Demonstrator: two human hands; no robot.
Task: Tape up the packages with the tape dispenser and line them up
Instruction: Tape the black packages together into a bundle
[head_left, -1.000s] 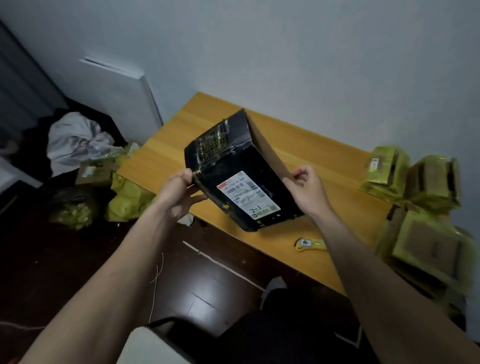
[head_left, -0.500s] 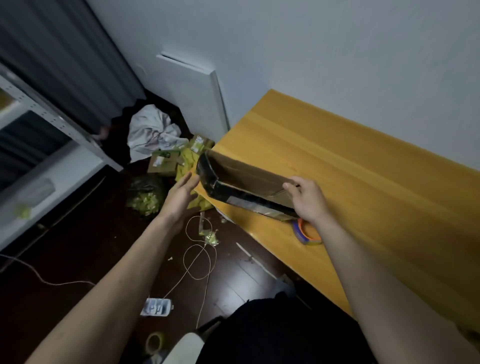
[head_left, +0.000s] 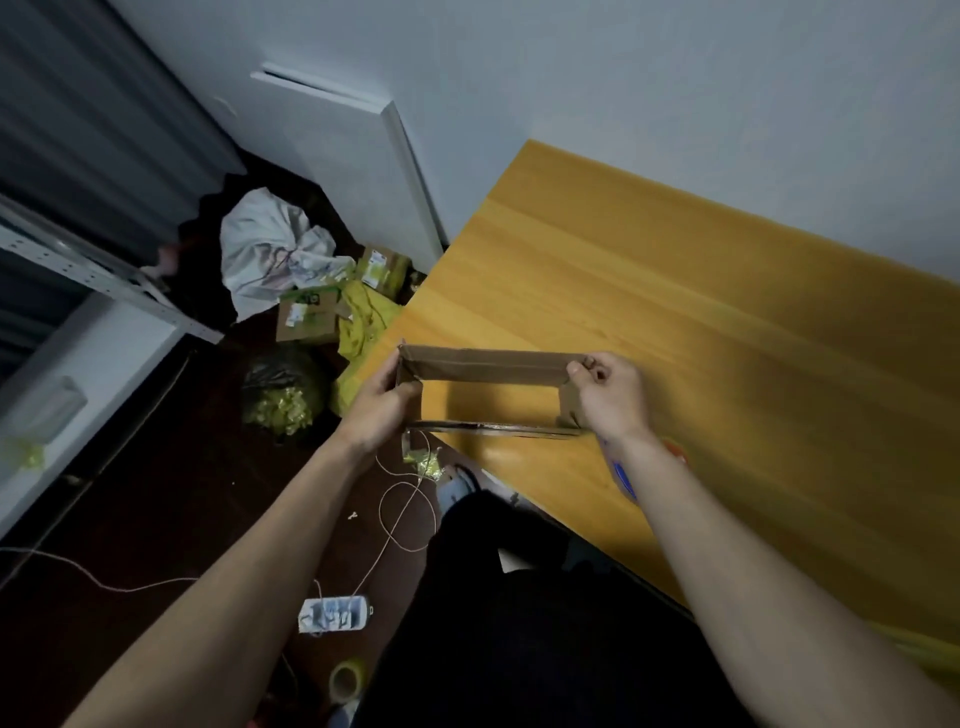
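Note:
An open cardboard box stands at the near left corner of the wooden table, its mouth facing up so I see the brown inside walls. My left hand grips its left end wall. My right hand pinches the far right corner of the rim, fingers curled. Under my right wrist a tape dispenser with blue and orange parts lies on the table, mostly hidden by my arm.
On the dark floor to the left lie small taped packages, yellow wrapping, a black bag of yellow scraps, a white bag, string, and a tape roll. A white shelf stands at far left.
The box has been turned from its labelled side facing me to mouth-up and set on the table corner. My left hand has closed onto its left end. The view swung left.

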